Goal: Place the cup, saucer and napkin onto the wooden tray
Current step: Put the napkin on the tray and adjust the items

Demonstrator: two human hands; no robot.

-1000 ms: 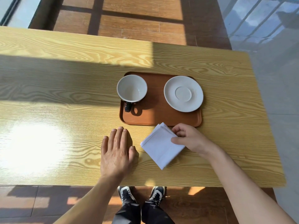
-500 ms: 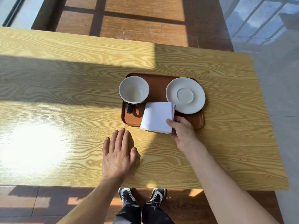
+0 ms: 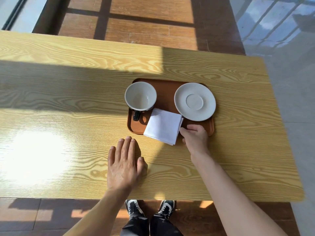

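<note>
A brown wooden tray [image 3: 167, 87] lies on the table. On its left stands a white cup [image 3: 140, 96], empty, with its dark handle toward me. The white saucer [image 3: 195, 101] sits on the tray's right side. A folded white napkin [image 3: 162, 126] rests between them on the tray's near part, its near corner hanging over the rim onto the table. My right hand [image 3: 195, 136] pinches the napkin's right edge at the tray's near rim. Left of that, my left hand [image 3: 125, 165] lies flat on the table, fingers spread, apart from the tray.
The yellow wood-grain table [image 3: 68, 103] has its near edge just below my left hand and its right edge past the tray. Bright sun glare covers the table's left part. Wooden floor and my shoes [image 3: 150, 208] show below.
My right hand has carried the napkin from the table in front of the tray onto the tray's near part, between cup and saucer. The left hand has stayed flat in place.
</note>
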